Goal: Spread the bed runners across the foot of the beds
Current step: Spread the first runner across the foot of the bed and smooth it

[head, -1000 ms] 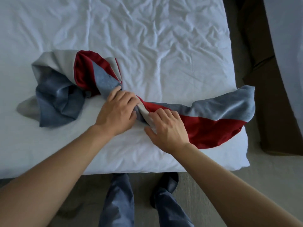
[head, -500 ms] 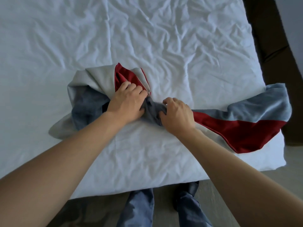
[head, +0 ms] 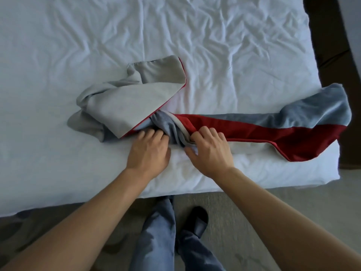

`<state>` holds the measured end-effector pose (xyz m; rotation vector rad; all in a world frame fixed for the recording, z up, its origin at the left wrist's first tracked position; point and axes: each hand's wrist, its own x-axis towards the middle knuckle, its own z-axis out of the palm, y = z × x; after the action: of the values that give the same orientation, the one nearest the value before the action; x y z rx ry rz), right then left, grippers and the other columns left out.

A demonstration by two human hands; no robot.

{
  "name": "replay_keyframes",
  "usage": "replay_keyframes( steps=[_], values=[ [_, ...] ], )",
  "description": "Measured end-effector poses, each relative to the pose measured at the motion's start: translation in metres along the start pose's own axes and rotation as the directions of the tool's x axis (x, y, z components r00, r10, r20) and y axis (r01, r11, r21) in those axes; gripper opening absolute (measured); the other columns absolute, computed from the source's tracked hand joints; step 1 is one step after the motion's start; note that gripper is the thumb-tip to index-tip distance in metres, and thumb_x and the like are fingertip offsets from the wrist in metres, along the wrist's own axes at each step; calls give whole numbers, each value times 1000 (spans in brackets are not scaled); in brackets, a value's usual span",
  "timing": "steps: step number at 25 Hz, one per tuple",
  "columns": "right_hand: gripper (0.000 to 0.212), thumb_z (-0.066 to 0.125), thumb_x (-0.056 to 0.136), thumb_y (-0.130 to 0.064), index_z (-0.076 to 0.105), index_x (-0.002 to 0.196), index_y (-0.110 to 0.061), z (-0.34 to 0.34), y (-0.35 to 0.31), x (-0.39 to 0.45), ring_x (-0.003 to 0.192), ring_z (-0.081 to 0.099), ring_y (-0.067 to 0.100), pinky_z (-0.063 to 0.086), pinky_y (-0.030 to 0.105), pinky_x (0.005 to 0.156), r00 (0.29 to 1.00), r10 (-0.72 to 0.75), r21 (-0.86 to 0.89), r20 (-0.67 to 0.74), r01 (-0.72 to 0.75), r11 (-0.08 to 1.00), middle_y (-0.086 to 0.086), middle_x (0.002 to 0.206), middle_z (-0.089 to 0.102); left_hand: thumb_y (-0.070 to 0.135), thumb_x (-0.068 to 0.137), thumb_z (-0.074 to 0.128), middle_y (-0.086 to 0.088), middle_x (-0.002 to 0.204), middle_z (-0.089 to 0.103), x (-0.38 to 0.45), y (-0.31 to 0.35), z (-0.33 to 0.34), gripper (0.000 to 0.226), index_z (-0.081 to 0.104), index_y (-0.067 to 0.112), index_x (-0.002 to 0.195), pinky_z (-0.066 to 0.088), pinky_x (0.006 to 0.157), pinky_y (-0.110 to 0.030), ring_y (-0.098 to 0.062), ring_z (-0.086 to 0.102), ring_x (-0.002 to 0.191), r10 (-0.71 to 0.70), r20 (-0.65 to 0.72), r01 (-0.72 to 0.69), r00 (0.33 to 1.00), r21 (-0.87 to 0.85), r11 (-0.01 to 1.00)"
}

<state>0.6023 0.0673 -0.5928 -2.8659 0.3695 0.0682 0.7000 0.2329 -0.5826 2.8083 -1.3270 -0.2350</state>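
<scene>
A bed runner (head: pixel 273 130) with red, blue-grey and pale grey sides lies twisted across the foot of the white bed (head: pixel 214 55). Its right half stretches flat to the bed's right edge, red and blue-grey side up. Its left half is bunched in a heap, pale grey underside up. My left hand (head: pixel 149 151) has its fingers curled into the twisted middle just under the heap. My right hand (head: pixel 210 150) grips the same twist from the right, fingers hooked over the red edge.
The bed's foot edge runs just in front of my legs (head: pixel 156 241) and slippered foot on grey carpet. A dark wooden piece of furniture (head: pixel 332 45) stands past the bed's right side. A second white bed (head: pixel 351 20) shows at the top right corner.
The left heap has flipped over and now shows its pale grey underside instead of red and blue. Both hands shifted slightly toward me along the twisted middle.
</scene>
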Motion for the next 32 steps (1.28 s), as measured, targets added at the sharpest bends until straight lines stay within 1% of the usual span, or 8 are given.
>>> replay_keyframes(
  steps=[3, 6, 13, 17, 22, 25, 28, 32],
  values=[
    [32, 53, 94, -39, 64, 84, -11, -8, -8, 17, 80, 52, 29, 41, 46, 71, 997, 42, 52, -68, -38, 998, 7, 89, 57, 22, 87, 58, -9, 77, 62, 10, 5, -26, 16, 61, 13, 75, 42, 67, -41, -31, 58, 75, 68, -157, -79, 985, -59, 995],
    [27, 54, 94, -33, 61, 83, -9, -14, -19, 36, 78, 55, 31, 42, 45, 70, 986, 99, 97, -133, -86, 992, 7, 85, 59, 21, 86, 54, -6, 85, 61, 41, -1, -52, 11, 61, 14, 81, 39, 70, -42, -30, 55, 81, 132, -258, -134, 957, 10, 991],
    [33, 59, 92, -33, 60, 117, -12, -6, -53, 77, 95, 59, 31, 45, 42, 80, 956, 261, 147, -135, -241, 959, 7, 103, 66, 34, 86, 63, -9, 115, 56, 99, -71, -55, 38, 51, 14, 116, 34, 92, -42, -31, 50, 110, -13, -13, 14, 1000, 118, 993],
    [17, 66, 82, -19, 68, 97, -11, 2, -68, 74, 82, 58, 31, 43, 41, 69, 972, 203, 93, -123, -192, 977, 7, 86, 61, 19, 88, 55, -9, 108, 59, 82, -84, -35, 24, 50, 14, 112, 40, 82, -42, -32, 57, 103, -18, -4, 18, 1000, 94, 995],
    [14, 67, 72, -2, 65, 83, -12, 18, -84, 40, 67, 50, 30, 32, 36, 57, 986, 17, 4, -167, -16, 1000, 6, 74, 55, 14, 90, 52, -7, 92, 58, 19, -101, -15, 9, 57, 15, 98, 41, 72, -42, -32, 57, 85, -59, -176, 45, 983, -82, 996],
    [15, 67, 72, 1, 64, 80, -12, 22, -82, 22, 65, 46, 28, 30, 36, 57, 983, -34, -11, -178, 33, 999, 5, 73, 52, 9, 85, 56, -4, 90, 61, -27, -120, -8, 13, 59, 16, 95, 43, 73, -42, -29, 56, 83, -257, -303, 167, 918, -294, 941],
    [8, 69, 77, -7, 63, 77, -12, 20, -84, 10, 66, 46, 27, 32, 37, 58, 985, -54, 13, -162, 57, 998, 4, 74, 54, 2, 81, 57, -3, 93, 64, -64, -138, -7, 19, 59, 13, 98, 43, 75, -41, -29, 57, 85, -517, -275, 356, 810, -470, 808],
    [18, 66, 84, -29, 64, 87, -12, 10, -95, 22, 77, 53, 27, 41, 42, 67, 982, 54, 121, -182, -33, 992, 4, 85, 58, 14, 83, 64, -1, 95, 65, -72, -133, -22, 17, 62, 14, 99, 46, 79, -45, -26, 58, 89, -483, -281, 299, 829, -507, 808]
  ],
)
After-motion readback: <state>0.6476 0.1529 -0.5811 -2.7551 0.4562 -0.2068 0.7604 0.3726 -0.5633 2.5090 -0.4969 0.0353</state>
